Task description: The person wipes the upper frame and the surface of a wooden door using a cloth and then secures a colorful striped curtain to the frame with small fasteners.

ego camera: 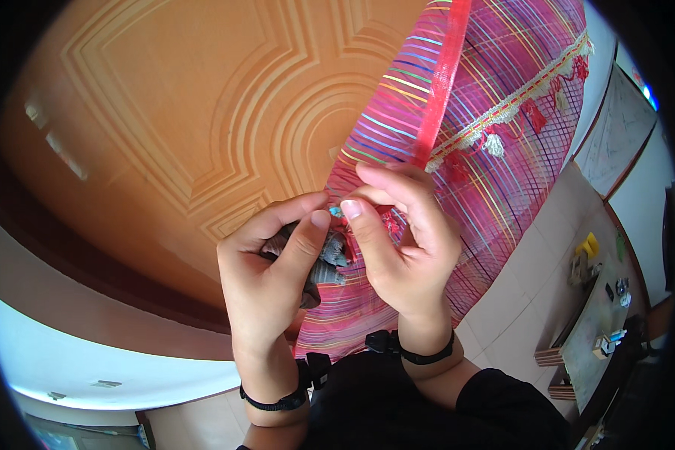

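Note:
In front of me hangs a sheer pink fabric panel [500,185] with multicoloured stripes, a red ribbon band [445,79] and a cream tassel trim [500,115]. My left hand [275,264] grips a crumpled dark grey striped cloth [329,270] with frayed ends, thumb and forefinger pressed close to its top. Beside it, my right hand [408,242] is curled against the pink fabric, its thumb tip near the left fingertips. Small turquoise and red bits [337,212] show between the two hands. What the right fingers pinch is hidden.
A carved wooden door [202,112] stands behind the fabric, with a dark frame along its edge [107,264]. At right, a low table [590,343] carries small items, with a yellow object [588,246] close by. Pale floor tiles [517,304] lie below.

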The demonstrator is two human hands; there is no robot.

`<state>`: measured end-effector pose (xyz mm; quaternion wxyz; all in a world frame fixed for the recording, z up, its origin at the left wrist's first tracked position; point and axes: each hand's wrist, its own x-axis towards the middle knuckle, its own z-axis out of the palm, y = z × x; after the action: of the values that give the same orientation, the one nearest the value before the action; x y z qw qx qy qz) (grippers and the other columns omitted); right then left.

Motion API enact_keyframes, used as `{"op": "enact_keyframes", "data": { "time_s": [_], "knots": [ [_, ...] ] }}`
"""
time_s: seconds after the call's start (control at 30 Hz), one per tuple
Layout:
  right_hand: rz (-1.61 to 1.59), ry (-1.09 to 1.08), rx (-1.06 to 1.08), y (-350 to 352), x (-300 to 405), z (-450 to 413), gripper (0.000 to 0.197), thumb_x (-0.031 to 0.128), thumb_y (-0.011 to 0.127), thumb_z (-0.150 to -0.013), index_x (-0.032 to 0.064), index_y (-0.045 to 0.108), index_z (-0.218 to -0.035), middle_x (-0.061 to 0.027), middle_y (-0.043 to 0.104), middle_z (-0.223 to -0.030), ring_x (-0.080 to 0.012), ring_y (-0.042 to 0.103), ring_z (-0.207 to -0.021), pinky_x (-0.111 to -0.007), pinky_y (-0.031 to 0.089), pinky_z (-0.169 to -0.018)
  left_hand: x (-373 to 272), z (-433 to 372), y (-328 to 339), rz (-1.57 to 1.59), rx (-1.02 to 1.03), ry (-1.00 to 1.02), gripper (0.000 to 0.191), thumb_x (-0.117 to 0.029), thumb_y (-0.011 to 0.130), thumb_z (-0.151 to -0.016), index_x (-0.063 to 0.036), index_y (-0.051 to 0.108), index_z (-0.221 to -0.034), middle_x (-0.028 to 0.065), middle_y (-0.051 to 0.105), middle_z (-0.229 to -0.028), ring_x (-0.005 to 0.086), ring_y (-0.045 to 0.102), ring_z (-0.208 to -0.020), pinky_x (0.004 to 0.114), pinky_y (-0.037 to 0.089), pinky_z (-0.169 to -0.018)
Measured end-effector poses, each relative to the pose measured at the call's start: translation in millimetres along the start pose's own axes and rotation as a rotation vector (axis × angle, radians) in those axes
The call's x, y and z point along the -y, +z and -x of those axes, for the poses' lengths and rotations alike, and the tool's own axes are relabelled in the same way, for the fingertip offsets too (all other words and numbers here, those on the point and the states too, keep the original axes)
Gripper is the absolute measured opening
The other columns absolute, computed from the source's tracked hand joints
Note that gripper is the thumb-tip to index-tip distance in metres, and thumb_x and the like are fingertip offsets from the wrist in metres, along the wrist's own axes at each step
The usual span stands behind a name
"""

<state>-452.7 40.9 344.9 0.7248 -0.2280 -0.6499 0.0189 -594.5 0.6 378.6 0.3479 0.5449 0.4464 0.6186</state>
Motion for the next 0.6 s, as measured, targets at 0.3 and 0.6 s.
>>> {"op": "enact_keyframes", "data": {
  "time_s": [0.3, 0.6],
  "knots": [
    [-0.078, 0.052, -0.045, 10.9, -0.4, 2.2, 0.024, -0.004, 0.074, -0.084, -0.0008, 0.069, -0.107, -0.0101, 0.072, -0.082, -0.0216, 0.07, -0.077, -0.038, 0.051, -0.092, 4.1, -1.7, -4.2, -0.081, 0.029, 0.099, 0.012, -0.006, 0.073, -0.092, 0.0038, 0.074, -0.099, 0.0003, 0.067, -0.078, 0.0021, 0.056, -0.067, 0.018, 0.043, -0.059],
    [-0.175, 0.145, -0.043, 6.4, 5.1, 4.3, 0.025, -0.005, 0.071, -0.087, -0.0011, 0.068, -0.112, -0.0136, 0.069, -0.1, -0.0201, 0.069, -0.085, -0.028, 0.057, -0.071, 7.4, -0.5, -6.1, -0.026, -0.034, 0.049, 0.015, -0.01, 0.072, -0.094, 0.0043, 0.072, -0.098, -0.0013, 0.064, -0.074, 0.0013, 0.054, -0.064, 0.018, 0.041, -0.057]
  ]
}}
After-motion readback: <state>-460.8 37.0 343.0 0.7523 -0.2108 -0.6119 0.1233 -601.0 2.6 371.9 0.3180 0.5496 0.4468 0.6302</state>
